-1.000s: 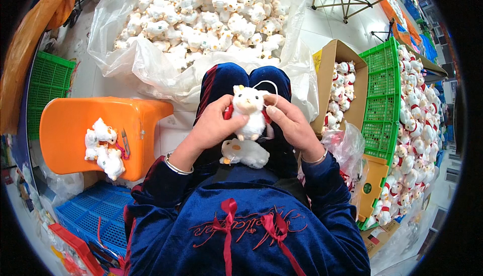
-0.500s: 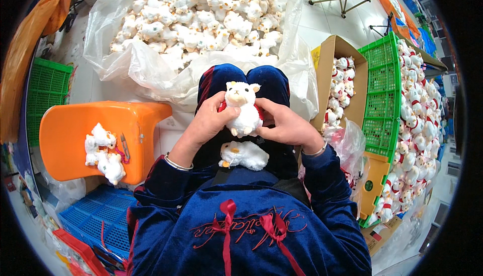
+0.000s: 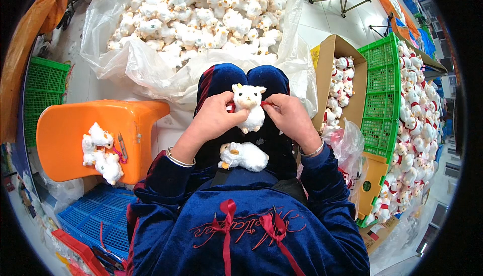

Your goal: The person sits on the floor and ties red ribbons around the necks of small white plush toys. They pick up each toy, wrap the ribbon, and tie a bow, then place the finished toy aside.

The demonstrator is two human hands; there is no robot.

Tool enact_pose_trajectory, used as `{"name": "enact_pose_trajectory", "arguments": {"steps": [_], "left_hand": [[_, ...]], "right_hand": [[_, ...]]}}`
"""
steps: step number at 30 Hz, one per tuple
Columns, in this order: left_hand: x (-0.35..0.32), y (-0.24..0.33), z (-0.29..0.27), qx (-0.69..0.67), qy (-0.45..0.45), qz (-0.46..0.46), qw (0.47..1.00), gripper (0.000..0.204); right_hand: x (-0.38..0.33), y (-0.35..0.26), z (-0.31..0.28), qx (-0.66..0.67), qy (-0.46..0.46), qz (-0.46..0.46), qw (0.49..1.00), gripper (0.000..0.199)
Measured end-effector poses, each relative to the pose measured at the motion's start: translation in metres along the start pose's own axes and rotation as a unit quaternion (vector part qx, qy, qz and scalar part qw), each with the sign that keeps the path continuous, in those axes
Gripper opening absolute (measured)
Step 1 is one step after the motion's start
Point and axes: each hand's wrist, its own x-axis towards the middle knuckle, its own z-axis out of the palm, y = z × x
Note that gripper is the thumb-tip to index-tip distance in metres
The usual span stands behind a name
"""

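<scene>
Above my thighs, a small white plush alpaca (image 3: 248,115) is upright with its face toward me. My left hand (image 3: 214,117) is closed around one side of it, thumb across the body. My right hand (image 3: 294,120) pinches the end of a red ribbon (image 3: 265,104) at the alpaca's other side. More red shows beside the fingers of the left hand. A second plush alpaca (image 3: 246,156) lies on its side in my lap, touched by neither hand.
An orange stool (image 3: 58,140) at left bears white plush toys and small snips (image 3: 122,147). Ahead, a plastic sack (image 3: 108,54) holds many plush toys. At right stand a cardboard box (image 3: 357,82) and a green crate (image 3: 380,95), with red-ribboned toys. A blue crate (image 3: 95,215) is lower left.
The alpaca has turned to face me more squarely and sits slightly lower. My right hand has come away from its body and now pulls the red ribbon out to the right.
</scene>
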Motion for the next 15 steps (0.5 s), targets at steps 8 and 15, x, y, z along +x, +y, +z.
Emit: {"name": "enact_pose_trajectory", "arguments": {"steps": [8, 15], "left_hand": [[0.000, 0.010, -0.013, 0.088, 0.005, -0.049, 0.995, 0.043], [-0.001, 0.004, -0.008, 0.147, 0.022, -0.030, 0.988, 0.044]], "right_hand": [[0.009, -0.011, 0.004, -0.016, 0.035, -0.029, 0.999, 0.016], [0.006, -0.002, 0.007, -0.027, -0.010, -0.052, 0.998, 0.020]]}}
